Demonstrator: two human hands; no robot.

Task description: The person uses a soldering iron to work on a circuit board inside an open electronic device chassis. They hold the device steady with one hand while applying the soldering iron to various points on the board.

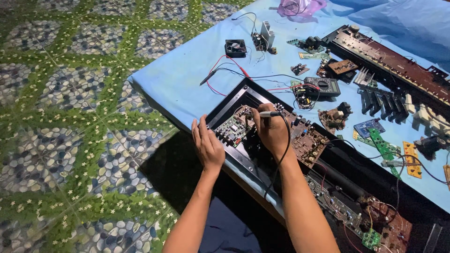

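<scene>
The right hand (272,133) is gripping a corded iron (268,114) over the green board (233,130); the left hand (207,146) is lying flat, unclenched, on the black chassis (243,154) edge.

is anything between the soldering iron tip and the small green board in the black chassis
Nothing visible. The right hand holds the soldering iron right over the green board; the left hand steadies the chassis edge beside it.

Bright overhead light, sharp, dark foreground shadow
</scene>
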